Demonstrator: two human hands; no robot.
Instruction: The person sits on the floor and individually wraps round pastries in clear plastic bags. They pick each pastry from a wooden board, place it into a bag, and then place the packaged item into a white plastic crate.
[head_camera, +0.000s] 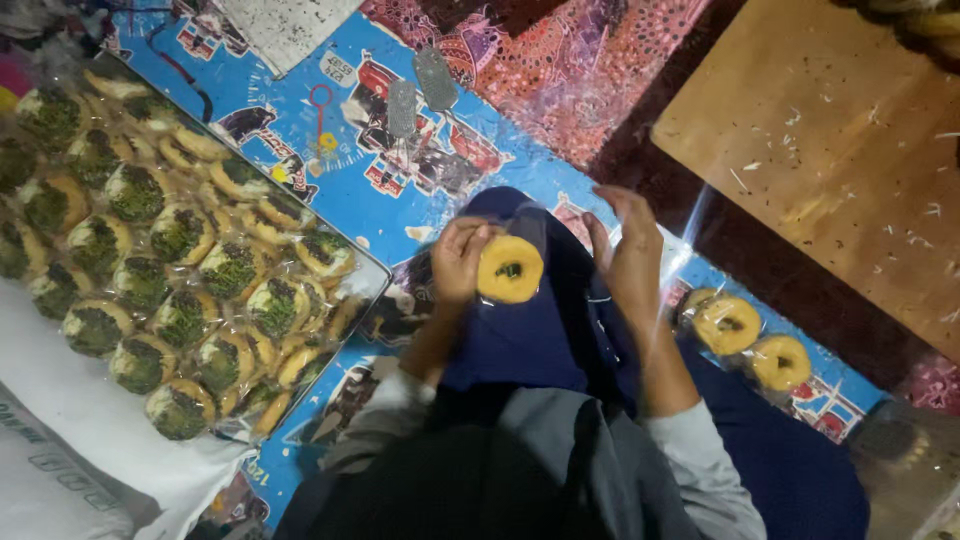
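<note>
A wide tray (372, 268) lies to the left of the person's raised knee (545, 330), which is clad in dark blue cloth, and it is packed in rows with round pastries (180, 270) — yellow rims, dark green filling — all under a sheet of clear film. The tray rests partly on a blue printed mat (350, 170) with cartoon pictures in red and white, and partly on a white cloth (90, 440) at its lower left. On the far side of the knee, to its right, two more ring pastries in clear wrappers (752, 343) lie side by side on the mat, one touching the other. Beyond the knee, toward the top of the view, two small grey oblong pieces (418, 92) sit on the mat, and a wooden board (830, 170) strewn with pale flecks lies to the upper right. Just above the knee, the left hand (460, 262) is clamped on a single yellow ring pastry (510, 269) with a dark centre — fingers curled round its left edge, the ring held upright and facing the camera, a glint of clear wrapping about it. The right hand (628, 250) stands just beside the pastry on its right, palm turned inward, fingers straight and spread apart, gripping nothing that shows; whether it touches the wrapping I cannot tell. Both forearms rise from grey sleeves.
</note>
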